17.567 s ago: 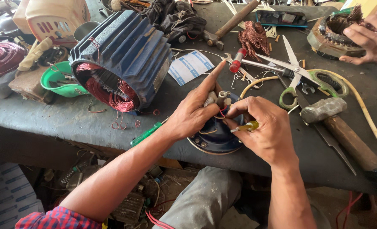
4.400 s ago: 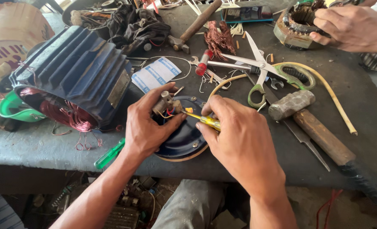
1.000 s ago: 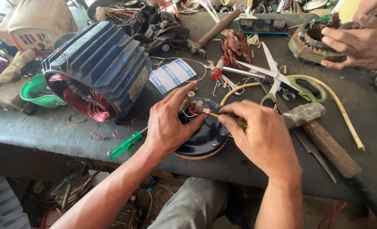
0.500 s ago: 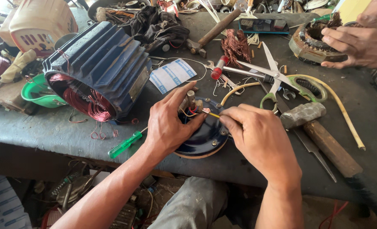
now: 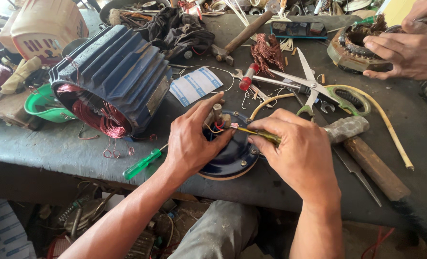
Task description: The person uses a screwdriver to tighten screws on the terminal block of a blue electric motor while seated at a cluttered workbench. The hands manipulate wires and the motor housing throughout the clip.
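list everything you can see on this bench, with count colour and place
motor cover: 1, dark blue, bench front centre, under both hands
screwdriver: 1, yellow-green handle, in right hand, tip at the cover's wires
motor housing: 1, blue, copper windings inside, left
green screwdriver: 1, bench front edge, left of cover
scissors: 1, green handles, centre right
hammer: 1, wooden handle, right
second hammer: 1, wooden handle, back centre
paper label: 1, white and blue, centre
copper wire bundle: 1, back centre
green bowl: 1, far left
stator: 1, rusty, top right, under another person's hand
left hand: on cover
right hand: grips screwdriver
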